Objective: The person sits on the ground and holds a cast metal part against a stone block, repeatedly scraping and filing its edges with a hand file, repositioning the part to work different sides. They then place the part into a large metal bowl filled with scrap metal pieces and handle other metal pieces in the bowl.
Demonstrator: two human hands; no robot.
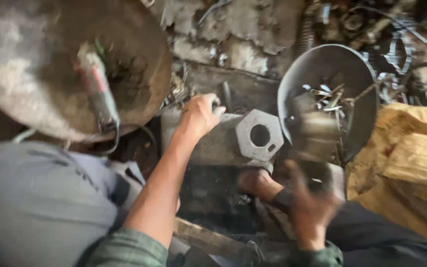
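Left hand (201, 114) clamped over the grey metal block with hexagonal bored end (253, 136); right hand (309, 205), motion-blurred with fingers spread, beside the dark round metal bowl of scrap (356, 74).

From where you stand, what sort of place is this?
Probably a rough metalworking or scrap workshop: a heavy metal block with a hexagonal end, a pan of metal scraps, and gears and springs lying about.
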